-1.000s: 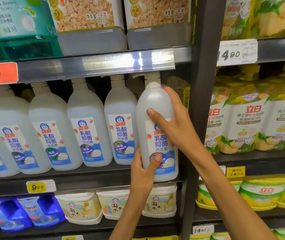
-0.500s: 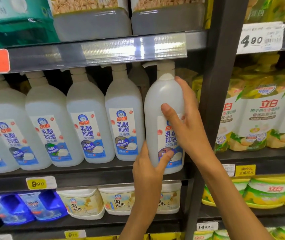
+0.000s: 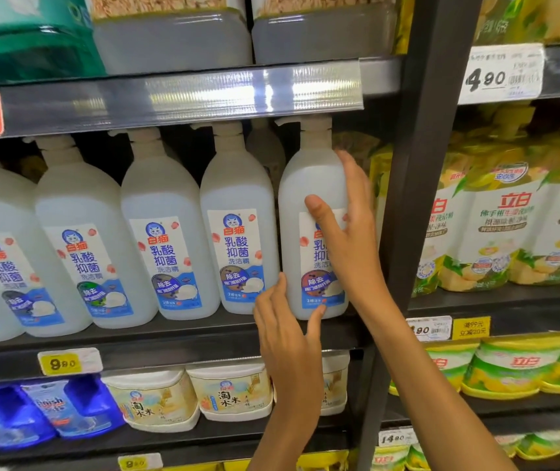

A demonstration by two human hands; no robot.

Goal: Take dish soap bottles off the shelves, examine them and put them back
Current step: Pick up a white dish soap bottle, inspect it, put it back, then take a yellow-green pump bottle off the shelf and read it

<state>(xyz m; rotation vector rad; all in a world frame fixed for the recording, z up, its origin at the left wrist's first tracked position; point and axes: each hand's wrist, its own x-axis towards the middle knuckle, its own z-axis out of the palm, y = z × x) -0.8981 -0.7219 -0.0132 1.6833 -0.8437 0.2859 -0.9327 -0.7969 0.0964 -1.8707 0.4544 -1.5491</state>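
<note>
While upright on shelf (image 3: 169, 338), bottle (image 3: 309, 205) between hands: right hand (image 3: 350, 232), left hand (image 3: 288, 331).

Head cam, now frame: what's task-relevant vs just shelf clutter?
In play:
- rightmost white bottle
- right hand, holding its side
- left hand, at its base

Bystanders:
- other white bottles
- yellow refill pouches
- blue Finish packs
- rice-wash tubs

Translucent matt plastic bottle (image 3: 312, 198), glossy paper label (image 3: 319, 260).

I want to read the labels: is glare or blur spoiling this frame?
Head view: glare streaks the clear price strip above; the dish soap bottle both hands touch reads sharp, though the right hand covers part of its label; the far-left bottles bend with wide-angle distortion.
</note>
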